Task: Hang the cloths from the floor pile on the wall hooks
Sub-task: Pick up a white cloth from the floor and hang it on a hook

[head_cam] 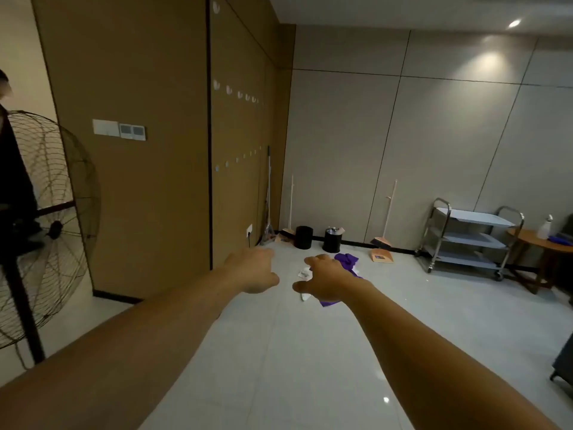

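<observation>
The cloth pile (pixel 347 259) lies on the pale tiled floor (pixel 310 352) ahead of and below both outstretched arms. It is a loose heap of purple cloth with a few white pieces (pixel 304 273) at its left edge. From this view the right grip (pixel 330 280) overlaps the heap's middle, so purple shows only beyond the knuckles and under the wrist. How far the hand is above the cloth cannot be told. The heap's long axis appears to run away from the person toward the far wall, roughly in line with the right forearm. The right grip looks the nearer of the two, and the left grip (pixel 252 270) is beside it toward the brown wall. Both are bare hands with fingers loosely curled and spread downward, thumbs turned inward, and they hold nothing. Reaching the cloth likely means stepping forward and stooping. The wall hooks (pixel 228 89) sit on the brown panel left of the pile, in an upper row and a lower row (pixel 226 164), and none carries a cloth. Nothing lies between the hands and the heap. Beyond it stand two black bins (pixel 303 237), a broom with its dustpan (pixel 381 254) and a steel trolley (pixel 465 240) along the grey wall. A large standing fan (pixel 46 228) is at the far left, well apart from the hooks.
</observation>
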`<state>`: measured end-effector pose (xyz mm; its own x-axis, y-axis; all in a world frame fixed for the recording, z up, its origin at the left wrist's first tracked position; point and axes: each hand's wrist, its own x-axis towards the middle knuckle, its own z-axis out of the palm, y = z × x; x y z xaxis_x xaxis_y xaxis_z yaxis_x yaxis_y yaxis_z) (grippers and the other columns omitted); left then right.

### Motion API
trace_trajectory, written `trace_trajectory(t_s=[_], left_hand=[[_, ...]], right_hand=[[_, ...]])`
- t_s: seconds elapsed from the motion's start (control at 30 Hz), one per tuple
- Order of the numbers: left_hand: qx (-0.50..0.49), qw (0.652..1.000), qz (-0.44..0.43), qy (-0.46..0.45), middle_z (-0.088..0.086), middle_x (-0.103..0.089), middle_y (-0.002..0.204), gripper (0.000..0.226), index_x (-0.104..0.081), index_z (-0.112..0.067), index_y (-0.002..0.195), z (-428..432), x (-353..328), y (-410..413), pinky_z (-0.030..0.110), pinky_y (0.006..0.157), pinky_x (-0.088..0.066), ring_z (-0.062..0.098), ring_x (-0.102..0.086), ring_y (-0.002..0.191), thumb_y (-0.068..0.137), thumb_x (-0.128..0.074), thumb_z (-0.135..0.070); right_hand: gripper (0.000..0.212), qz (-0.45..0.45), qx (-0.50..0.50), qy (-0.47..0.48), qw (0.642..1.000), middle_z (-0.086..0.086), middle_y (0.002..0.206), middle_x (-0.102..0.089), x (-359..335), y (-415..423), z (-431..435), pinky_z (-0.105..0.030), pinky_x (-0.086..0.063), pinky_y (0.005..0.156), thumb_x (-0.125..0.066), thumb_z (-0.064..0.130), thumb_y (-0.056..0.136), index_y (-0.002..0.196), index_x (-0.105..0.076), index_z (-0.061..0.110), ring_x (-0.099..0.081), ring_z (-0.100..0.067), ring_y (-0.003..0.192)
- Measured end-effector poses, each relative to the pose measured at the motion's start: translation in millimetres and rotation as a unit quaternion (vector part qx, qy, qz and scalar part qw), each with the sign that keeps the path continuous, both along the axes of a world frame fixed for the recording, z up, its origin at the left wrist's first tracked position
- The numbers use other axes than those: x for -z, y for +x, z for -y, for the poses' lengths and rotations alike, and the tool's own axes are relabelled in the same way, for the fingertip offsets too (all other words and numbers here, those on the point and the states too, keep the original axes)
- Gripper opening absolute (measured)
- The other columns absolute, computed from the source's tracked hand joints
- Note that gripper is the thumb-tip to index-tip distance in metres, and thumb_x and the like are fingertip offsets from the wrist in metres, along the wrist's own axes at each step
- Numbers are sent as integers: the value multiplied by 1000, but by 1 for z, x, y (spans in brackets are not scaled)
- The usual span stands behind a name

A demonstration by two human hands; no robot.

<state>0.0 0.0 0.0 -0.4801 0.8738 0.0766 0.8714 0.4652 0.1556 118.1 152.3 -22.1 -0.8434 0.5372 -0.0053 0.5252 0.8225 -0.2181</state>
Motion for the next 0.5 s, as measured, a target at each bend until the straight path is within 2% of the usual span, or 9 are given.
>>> trace_trajectory(t_s=[0.07, 0.2, 0.5], left_hand=[[0, 1000, 9, -1, 5, -53, 123, 47, -46, -19, 129, -16, -2, -25, 38, 84, -49, 24, -54, 102, 88, -50, -40], [9, 1000, 15, -20, 7, -55, 119, 43, -49, -16, 125, -51, -4, -77, 42, 86, -51, 23, -54, 100, 89, -50, -40], [11, 1000, 11, -24, 6, -50, 129, 53, -40, -17, 136, -157, 14, -172, 39, 88, -50, 24, -51, 107, 90, -50, -42]], right_hand=[[84, -4, 14, 2, 1000, -9, 151, -35, 0, -24, -15, -46, -41, 103, -61, 61, 81, 149, -29, 23, -38, -33, 132], [82, 2, 32, -8, 999, -8, 150, -36, 4, -73, -45, -46, -41, 102, -63, 59, 81, 148, -31, 23, -39, -33, 131], [77, 12, 37, -6, 999, -9, 144, -43, 17, -160, -145, -47, -43, 102, -62, 57, 83, 144, -36, 20, -43, -32, 128]])
